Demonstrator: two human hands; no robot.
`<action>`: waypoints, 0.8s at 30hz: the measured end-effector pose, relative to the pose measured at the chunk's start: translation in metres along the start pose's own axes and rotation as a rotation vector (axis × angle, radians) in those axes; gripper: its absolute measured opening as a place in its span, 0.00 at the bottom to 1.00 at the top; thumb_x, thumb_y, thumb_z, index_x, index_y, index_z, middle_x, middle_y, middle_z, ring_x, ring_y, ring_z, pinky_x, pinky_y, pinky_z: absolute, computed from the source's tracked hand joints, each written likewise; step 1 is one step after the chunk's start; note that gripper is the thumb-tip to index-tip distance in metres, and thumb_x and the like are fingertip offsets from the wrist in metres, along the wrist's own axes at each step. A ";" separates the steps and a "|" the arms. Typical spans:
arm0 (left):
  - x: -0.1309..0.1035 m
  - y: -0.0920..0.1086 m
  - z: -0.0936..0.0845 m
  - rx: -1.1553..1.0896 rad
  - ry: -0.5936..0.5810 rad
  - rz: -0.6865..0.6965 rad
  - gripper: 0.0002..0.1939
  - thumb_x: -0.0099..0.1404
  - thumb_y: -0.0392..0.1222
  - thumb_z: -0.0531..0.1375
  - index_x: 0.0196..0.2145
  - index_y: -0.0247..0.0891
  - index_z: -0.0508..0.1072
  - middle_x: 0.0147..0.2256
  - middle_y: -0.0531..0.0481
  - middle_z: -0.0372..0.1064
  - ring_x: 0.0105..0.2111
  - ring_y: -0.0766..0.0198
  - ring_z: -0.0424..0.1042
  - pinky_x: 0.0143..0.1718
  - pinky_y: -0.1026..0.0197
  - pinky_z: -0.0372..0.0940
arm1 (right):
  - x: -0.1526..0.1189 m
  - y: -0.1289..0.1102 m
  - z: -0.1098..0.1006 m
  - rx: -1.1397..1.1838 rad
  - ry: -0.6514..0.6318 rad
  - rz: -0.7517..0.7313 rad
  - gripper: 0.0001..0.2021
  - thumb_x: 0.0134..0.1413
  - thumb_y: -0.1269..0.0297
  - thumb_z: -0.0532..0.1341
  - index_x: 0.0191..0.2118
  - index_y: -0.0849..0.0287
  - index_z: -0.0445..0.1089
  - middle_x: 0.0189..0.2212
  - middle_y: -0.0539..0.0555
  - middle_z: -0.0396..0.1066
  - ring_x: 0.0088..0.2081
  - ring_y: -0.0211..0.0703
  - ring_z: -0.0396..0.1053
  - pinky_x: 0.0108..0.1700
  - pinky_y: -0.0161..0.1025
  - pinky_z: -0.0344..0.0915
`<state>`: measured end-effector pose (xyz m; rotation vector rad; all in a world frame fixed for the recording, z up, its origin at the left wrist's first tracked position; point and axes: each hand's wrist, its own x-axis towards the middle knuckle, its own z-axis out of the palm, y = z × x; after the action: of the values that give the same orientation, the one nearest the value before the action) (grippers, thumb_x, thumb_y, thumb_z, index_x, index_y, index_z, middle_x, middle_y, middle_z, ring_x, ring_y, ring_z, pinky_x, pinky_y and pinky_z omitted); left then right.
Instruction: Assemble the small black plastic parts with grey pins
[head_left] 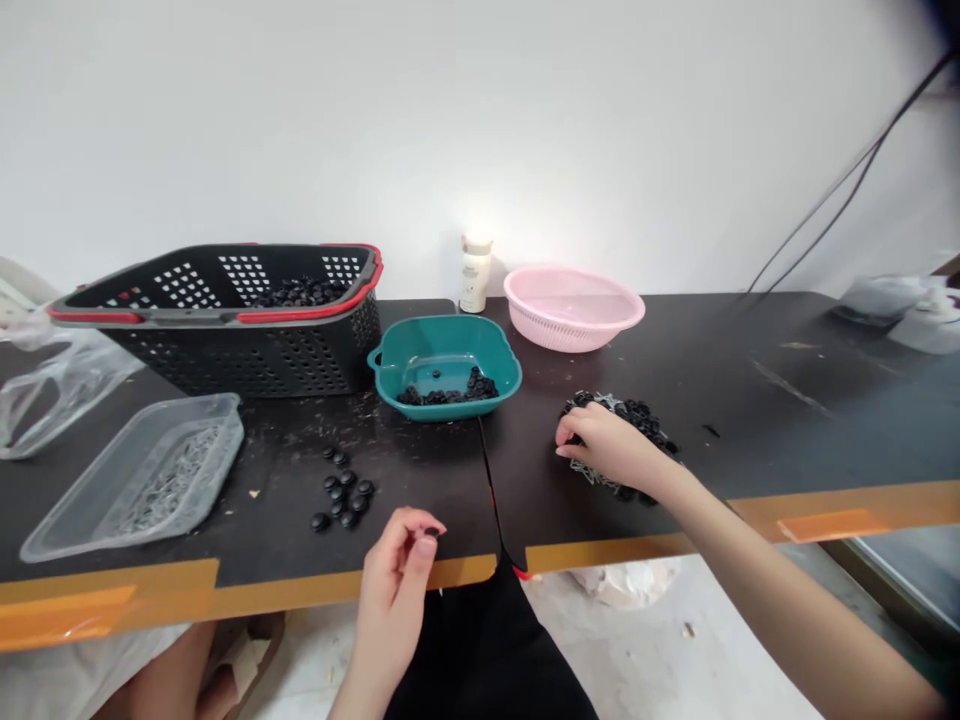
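Observation:
My left hand [401,570] is near the table's front edge, its thumb and fingers pinched on a small black part [433,532]. To its left lie several round black caps [349,492] in a loose cluster. My right hand [600,440] is over a pile of black parts and silvery metal pieces [645,425] on the right part of the table. Its fingers are bent together at the pile's left side; what they hold, if anything, is hidden. Between and beyond the hands stands a teal basin [446,330] with small black parts in it.
A black basket [300,350] with red handles and a clear tray [82,500] of metal pieces stand at left, by a plastic bag [67,375]. A pink basket [574,325] and white bottle [475,275] stand behind. Orange tape [300,595] lines the front edge.

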<state>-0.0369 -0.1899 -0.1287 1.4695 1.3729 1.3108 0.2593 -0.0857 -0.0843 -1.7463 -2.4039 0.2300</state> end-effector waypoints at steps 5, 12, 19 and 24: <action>0.002 -0.004 -0.004 -0.041 -0.042 -0.029 0.09 0.66 0.47 0.61 0.37 0.40 0.76 0.31 0.50 0.73 0.31 0.63 0.73 0.34 0.64 0.68 | 0.003 0.006 -0.005 0.025 -0.036 0.032 0.05 0.52 0.71 0.63 0.28 0.56 0.73 0.29 0.55 0.76 0.39 0.53 0.69 0.40 0.43 0.63; 0.000 0.006 -0.001 -0.263 -0.012 -0.112 0.13 0.69 0.51 0.57 0.43 0.40 0.74 0.36 0.47 0.79 0.32 0.63 0.75 0.39 0.60 0.71 | 0.004 -0.009 -0.013 0.174 0.004 0.026 0.08 0.56 0.72 0.57 0.27 0.56 0.69 0.27 0.55 0.73 0.33 0.48 0.69 0.37 0.42 0.64; -0.002 0.024 0.005 -0.812 0.010 -0.316 0.17 0.59 0.56 0.67 0.33 0.37 0.78 0.20 0.55 0.69 0.21 0.72 0.67 0.27 0.71 0.64 | -0.027 -0.096 -0.008 0.999 0.009 0.002 0.11 0.61 0.54 0.61 0.43 0.55 0.73 0.33 0.54 0.78 0.34 0.43 0.76 0.36 0.38 0.73; -0.007 0.033 0.004 -1.020 -0.007 -0.373 0.14 0.54 0.50 0.72 0.32 0.38 0.79 0.25 0.54 0.72 0.24 0.74 0.70 0.29 0.72 0.65 | -0.048 -0.156 0.020 1.318 0.253 -0.066 0.02 0.58 0.64 0.65 0.36 0.50 0.76 0.36 0.50 0.80 0.38 0.41 0.77 0.41 0.36 0.73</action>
<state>-0.0243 -0.2021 -0.0995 0.4936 0.6948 1.4116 0.1247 -0.1802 -0.0719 -0.9416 -1.4182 1.1530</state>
